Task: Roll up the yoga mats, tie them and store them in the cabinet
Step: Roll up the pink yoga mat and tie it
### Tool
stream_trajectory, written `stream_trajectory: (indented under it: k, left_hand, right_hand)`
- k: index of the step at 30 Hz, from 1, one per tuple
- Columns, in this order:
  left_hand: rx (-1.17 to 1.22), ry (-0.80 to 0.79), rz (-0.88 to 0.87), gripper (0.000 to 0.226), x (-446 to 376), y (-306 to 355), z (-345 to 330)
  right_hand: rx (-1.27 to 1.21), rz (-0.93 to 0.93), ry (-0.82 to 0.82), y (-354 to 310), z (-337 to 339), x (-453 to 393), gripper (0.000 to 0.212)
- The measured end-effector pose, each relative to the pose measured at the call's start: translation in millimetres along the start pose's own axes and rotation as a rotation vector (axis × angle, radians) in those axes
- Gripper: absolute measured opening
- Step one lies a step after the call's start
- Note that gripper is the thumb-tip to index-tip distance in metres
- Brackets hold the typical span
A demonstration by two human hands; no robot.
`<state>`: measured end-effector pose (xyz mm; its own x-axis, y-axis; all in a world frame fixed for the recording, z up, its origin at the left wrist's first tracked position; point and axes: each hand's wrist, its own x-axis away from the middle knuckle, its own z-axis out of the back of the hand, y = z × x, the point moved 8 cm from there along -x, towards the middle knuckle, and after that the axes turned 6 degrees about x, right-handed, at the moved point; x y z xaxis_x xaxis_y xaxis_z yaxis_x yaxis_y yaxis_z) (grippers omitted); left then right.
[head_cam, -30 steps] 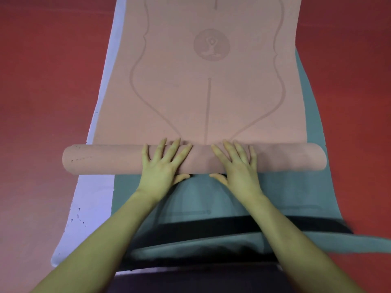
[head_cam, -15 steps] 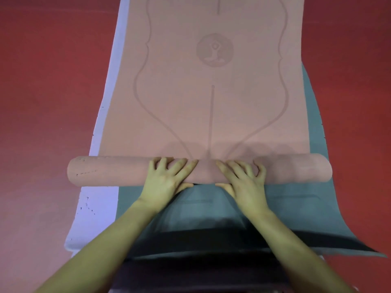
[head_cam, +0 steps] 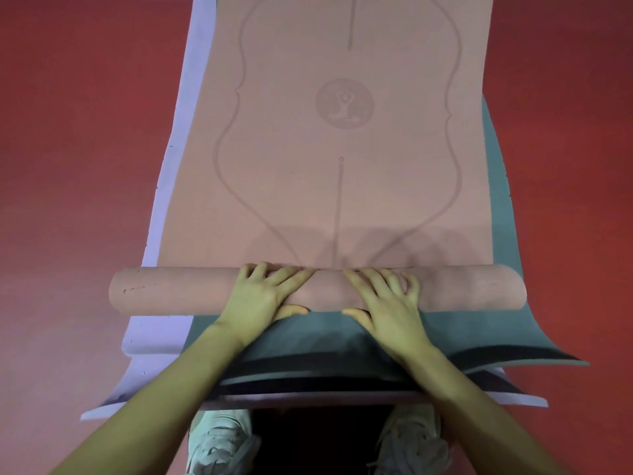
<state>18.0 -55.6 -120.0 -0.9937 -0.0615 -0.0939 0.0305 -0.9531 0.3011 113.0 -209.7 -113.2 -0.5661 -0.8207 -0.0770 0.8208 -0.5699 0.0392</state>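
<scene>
Since a second ago the fingers have curled from flat to hooked over the roll. Nearest, two pale shoes point(head_cam: 219, 440) stand at the mats' near edges. Left hand point(head_cam: 263, 296) and right hand point(head_cam: 387, 299) grip the pink mat's roll point(head_cam: 171, 291) mid-span, thumbs behind, likely keeping it tight and square. Beyond, the pink mat point(head_cam: 342, 186) lies flat over teal point(head_cam: 493, 207) and lilac mats point(head_cam: 178, 186), red floor point(head_cam: 75, 132) open either side.
</scene>
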Motion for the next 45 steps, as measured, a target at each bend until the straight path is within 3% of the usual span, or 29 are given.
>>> stream_trajectory:
  k: [4, 7, 10, 16, 24, 31, 37, 40, 45]
  left_hand:
    - [-0.014, -0.092, 0.006, 0.078, -19, -11, 1]
    - [-0.105, -0.014, 0.022, 0.063, -24, -4, 7]
    - [-0.123, 0.071, 0.166, 0.053, -18, 9, 10]
    - [-0.060, -0.046, 0.301, 0.052, -48, -14, 5]
    - [-0.071, 0.032, 0.361, 0.053, -52, -2, 15]
    - [-0.075, -0.031, 0.351, 0.054, -84, -34, 9]
    - [-0.125, 0.146, 0.324, 0.057, -74, -28, 19]
    - [-0.172, 0.137, 0.307, 0.064, -84, -44, 15]
    - [-0.146, 0.135, 0.283, 0.080, -106, -66, 13]
  right_hand:
    - [-0.046, -0.096, 0.003, -1, -5, 0, 0.059]
    - [-0.028, -0.109, -0.031, 3, -8, -18, 0.058]
    - [0.017, -0.153, -0.086, 13, -10, -47, 0.059]
    - [-0.057, -0.115, 0.061, 2, 9, -27, 0.045]
    - [-0.078, -0.176, -0.080, 23, -7, -80, 0.049]
    - [-0.083, -0.102, 0.095, 15, 7, -64, 0.045]
    - [-0.048, -0.071, 0.028, 28, -8, -90, 0.071]
    - [-0.052, -0.041, 0.028, 34, -12, -115, 0.091]
    - [-0.020, -0.045, -0.007, 46, -15, -141, 0.096]
